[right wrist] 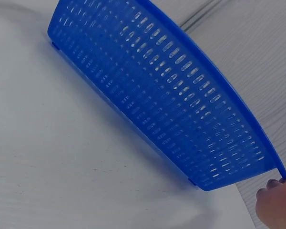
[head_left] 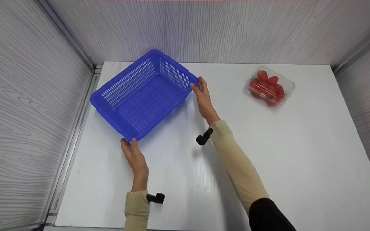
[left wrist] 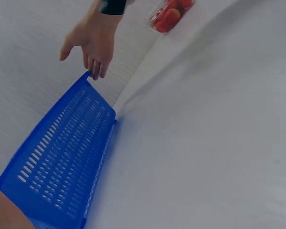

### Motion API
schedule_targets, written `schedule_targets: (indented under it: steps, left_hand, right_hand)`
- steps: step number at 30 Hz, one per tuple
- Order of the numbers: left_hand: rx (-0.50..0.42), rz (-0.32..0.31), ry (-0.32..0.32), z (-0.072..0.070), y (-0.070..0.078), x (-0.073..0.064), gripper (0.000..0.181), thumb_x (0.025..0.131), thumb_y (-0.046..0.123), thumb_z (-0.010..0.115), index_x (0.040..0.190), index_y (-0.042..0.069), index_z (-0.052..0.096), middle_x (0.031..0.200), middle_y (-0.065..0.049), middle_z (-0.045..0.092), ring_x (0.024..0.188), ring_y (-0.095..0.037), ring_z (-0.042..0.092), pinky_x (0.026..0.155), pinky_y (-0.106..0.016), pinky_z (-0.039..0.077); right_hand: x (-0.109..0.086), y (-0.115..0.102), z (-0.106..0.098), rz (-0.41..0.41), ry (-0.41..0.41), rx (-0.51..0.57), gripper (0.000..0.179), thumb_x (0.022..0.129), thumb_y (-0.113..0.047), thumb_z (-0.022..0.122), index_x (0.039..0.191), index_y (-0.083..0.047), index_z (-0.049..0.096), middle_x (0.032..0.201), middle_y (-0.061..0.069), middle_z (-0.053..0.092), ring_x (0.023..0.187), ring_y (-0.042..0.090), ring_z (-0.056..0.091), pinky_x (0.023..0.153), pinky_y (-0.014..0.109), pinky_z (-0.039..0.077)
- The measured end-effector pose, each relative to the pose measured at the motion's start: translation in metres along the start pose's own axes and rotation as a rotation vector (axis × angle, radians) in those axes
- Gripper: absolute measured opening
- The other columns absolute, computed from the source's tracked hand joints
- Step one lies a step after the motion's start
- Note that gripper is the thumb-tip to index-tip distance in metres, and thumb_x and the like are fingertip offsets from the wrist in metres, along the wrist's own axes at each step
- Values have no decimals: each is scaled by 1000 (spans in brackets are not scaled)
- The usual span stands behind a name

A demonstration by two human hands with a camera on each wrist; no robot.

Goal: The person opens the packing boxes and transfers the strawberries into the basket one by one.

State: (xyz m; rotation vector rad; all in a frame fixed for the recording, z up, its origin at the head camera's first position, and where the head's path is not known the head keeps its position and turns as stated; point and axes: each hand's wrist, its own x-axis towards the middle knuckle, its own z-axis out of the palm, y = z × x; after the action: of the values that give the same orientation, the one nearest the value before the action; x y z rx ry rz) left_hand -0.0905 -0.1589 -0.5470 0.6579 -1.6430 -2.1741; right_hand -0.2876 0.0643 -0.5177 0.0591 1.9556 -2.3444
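Observation:
A blue plastic basket [head_left: 159, 89] with slotted walls sits at a slant at the back left of the white table, its inside bare. At its near corner is my left hand [head_left: 137, 160], thumb at the rim and fingers along the outer side. My right hand [head_left: 203, 101] holds the right corner, with the thumb over the rim and the other fingers outside. From the left wrist, that right hand [left wrist: 99, 45] shows with its fingertips at the rim. The right wrist view has the basket's long wall [right wrist: 148, 95] close over the table, with fingers [right wrist: 276, 202] under the rim's corner.
A clear plastic box of strawberries [head_left: 268, 88] stands at the back right of the table [head_left: 300, 166]. Wood-grain panels [head_left: 204, 32] enclose the back and both sides. A metal rail [head_left: 72, 144] runs along the left edge.

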Motion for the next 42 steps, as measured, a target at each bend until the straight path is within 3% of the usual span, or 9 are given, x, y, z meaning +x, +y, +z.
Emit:
schedule_targets:
  steps: [6,10,14,22,32,38,42]
  left_hand:
    - [-54,-2,-32,7,-3,4,58,106,20,36,157,3,13,161,-13,21,150,-19,16,114,-21,18]
    - [-89,17,-57,12,-3,2,53,106,17,36,154,0,21,157,-17,28,149,-25,20,113,-22,22]
    - [-102,16,-59,16,-4,-2,52,107,16,35,154,1,20,156,-17,28,149,-25,20,114,-22,21]
    - [-44,-10,-51,25,-8,-20,51,106,15,35,153,2,25,155,-17,31,148,-25,22,117,-29,16]
    - [-49,-73,-49,39,-7,-47,49,103,12,37,149,-2,30,150,-19,36,145,-26,28,116,-31,19]
    - [-158,-115,-119,42,-2,-64,49,101,7,32,147,-9,27,152,-25,30,147,-33,22,117,-33,18]
    - [-256,-180,-199,40,4,-75,52,102,7,28,149,-11,17,156,-26,18,149,-34,14,119,-38,12]
  right_hand:
    - [10,2,4,23,18,-18,74,99,-21,59,158,-10,16,164,6,16,149,13,16,113,20,21]
    - [12,6,6,17,8,-3,70,99,-6,54,158,-8,15,164,10,18,149,17,20,112,21,26]
    - [13,9,7,1,5,21,69,98,5,48,157,-7,16,161,14,23,147,20,27,110,24,31]
    - [10,8,-5,-3,23,-4,69,96,8,46,157,-7,17,157,16,32,141,21,38,108,26,34]
    - [5,3,-25,8,60,-48,69,94,7,43,157,-6,19,159,16,29,144,20,33,111,26,29]
    - [2,0,-35,28,45,-40,69,95,8,39,158,-7,17,163,12,19,149,18,19,114,23,23]
    - [1,0,-41,33,15,-49,68,96,8,37,158,-6,14,164,12,13,150,20,14,115,25,20]
